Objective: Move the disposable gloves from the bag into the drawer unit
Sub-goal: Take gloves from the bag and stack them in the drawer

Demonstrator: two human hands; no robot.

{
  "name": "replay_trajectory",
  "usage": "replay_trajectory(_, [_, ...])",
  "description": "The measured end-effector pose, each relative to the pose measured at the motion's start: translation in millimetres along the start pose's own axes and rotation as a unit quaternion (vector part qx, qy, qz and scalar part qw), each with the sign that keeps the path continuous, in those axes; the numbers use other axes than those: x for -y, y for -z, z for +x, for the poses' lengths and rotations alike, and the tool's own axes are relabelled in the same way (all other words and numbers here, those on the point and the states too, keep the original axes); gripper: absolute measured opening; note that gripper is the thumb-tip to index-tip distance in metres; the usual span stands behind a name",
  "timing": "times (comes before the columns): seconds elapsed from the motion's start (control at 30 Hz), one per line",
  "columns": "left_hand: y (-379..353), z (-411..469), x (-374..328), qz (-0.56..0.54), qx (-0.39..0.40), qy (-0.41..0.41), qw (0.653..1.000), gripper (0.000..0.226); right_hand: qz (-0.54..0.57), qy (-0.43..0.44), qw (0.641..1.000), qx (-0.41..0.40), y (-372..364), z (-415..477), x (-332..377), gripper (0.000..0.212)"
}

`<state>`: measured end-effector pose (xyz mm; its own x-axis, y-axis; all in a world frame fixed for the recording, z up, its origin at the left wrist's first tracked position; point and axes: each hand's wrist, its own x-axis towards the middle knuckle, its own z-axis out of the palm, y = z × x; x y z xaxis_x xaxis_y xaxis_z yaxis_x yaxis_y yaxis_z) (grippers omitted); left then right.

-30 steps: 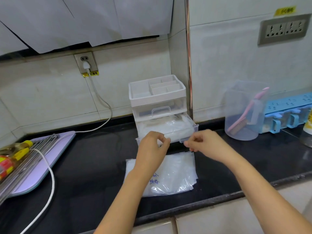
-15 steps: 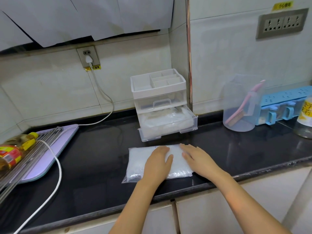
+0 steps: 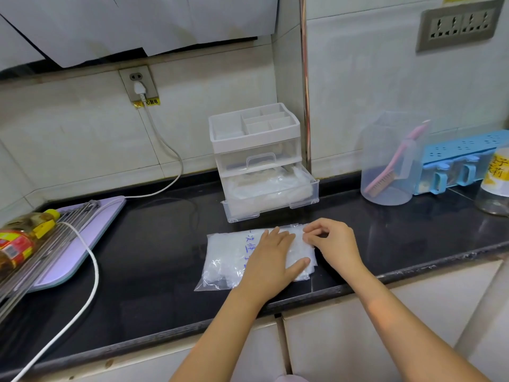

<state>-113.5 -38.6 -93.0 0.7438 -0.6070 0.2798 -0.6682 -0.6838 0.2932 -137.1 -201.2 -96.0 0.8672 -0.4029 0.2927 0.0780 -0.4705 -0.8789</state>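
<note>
A clear plastic bag [image 3: 224,260] of disposable gloves, with blue writing on it, lies flat on the black counter in front of the drawer unit [image 3: 256,150]. My left hand [image 3: 271,260] presses flat on the bag with straight fingers. My right hand [image 3: 334,242] pinches the bag's right edge between thumb and curled fingers. The unit's bottom drawer [image 3: 271,201] stands pulled out and holds a pile of clear gloves. Its upper drawer is shut.
A purple board [image 3: 82,244] with a metal rack and an oil bottle [image 3: 20,241] sits at the left. A white cable [image 3: 93,271] crosses the counter [image 3: 154,271]. A clear jug [image 3: 391,161] with a pink brush, a blue dispenser [image 3: 465,164] and a jar [image 3: 495,186] stand at the right.
Both hands left the bottom drawer's front and came down onto the bag. My right hand has since moved from lying flat to pinching the bag's right edge.
</note>
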Motion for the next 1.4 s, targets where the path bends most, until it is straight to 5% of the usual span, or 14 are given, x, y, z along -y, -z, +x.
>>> replay_trajectory(0.43, [-7, -2, 5, 0.022, -0.012, 0.023, 0.999, 0.085, 0.055, 0.036, 0.996, -0.067, 11, -9, 3, 0.015])
replay_trajectory(0.57, [-2, 0, -3, 0.018, -0.006, 0.036, 0.999, 0.089, 0.073, 0.018, 0.997, -0.029, 17, -1, 0, 0.013])
replay_trajectory(0.67, [3, 2, -13, -0.02, -0.009, 0.033, 0.999, 0.074, 0.067, -0.049, 0.996, 0.025, 21, 6, -6, 0.019])
replay_trajectory(0.83, [-4, 9, -24, -0.031, 0.0, 0.024, 0.999, 0.061, 0.298, -0.221, 0.923, 0.098, 32, 7, 2, 0.01])
replay_trajectory(1.07, [-4, 15, -28, -0.09, -0.062, 0.084, 0.99, 0.016, 0.197, -0.211, 0.94, 0.182, 39, -1, 1, 0.011])
replay_trajectory(1.4, [-4, 13, -25, -0.147, -0.084, 0.13, 0.977, 0.01, 0.201, -0.19, 0.953, 0.124, 31, -2, -1, 0.012])
